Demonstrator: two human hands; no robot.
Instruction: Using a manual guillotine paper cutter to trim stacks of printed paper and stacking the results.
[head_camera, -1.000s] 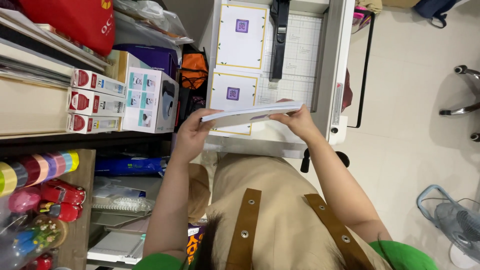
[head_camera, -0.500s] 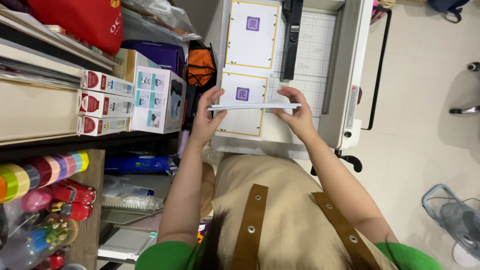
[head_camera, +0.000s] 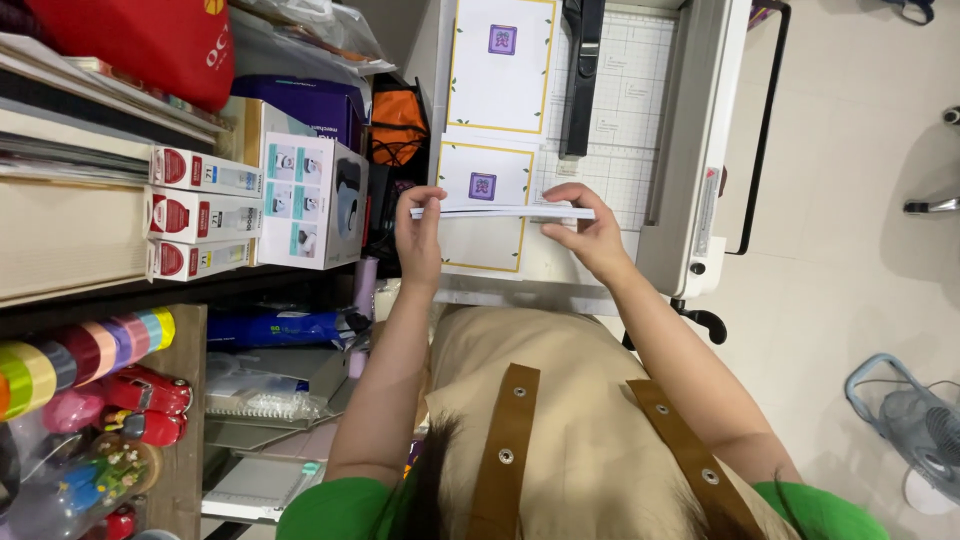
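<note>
I hold a thin stack of white cards (head_camera: 500, 212) edge-on above a paper cutter's white gridded bed (head_camera: 625, 120). My left hand (head_camera: 420, 235) grips the stack's left end and my right hand (head_camera: 590, 230) grips its right end. Under the stack lies a white card with a yellow border and a purple square (head_camera: 483, 185). A second card of the same kind (head_camera: 500, 65) lies farther back on the bed. The cutter's black clamp bar (head_camera: 582, 75) runs beside the cards.
To the left are shelves with red-and-white small boxes (head_camera: 200, 215), a white product box (head_camera: 310, 200), an orange bag (head_camera: 398, 125) and a red bag (head_camera: 150, 40). Coloured tape rolls (head_camera: 80, 350) and red toy cars (head_camera: 140, 400) sit lower left. A fan (head_camera: 910, 430) stands on the tiled floor at right.
The stack has tipped from tilted to level and edge-on, lower over the near card. My left hand has shifted its grip at the stack's left end.
</note>
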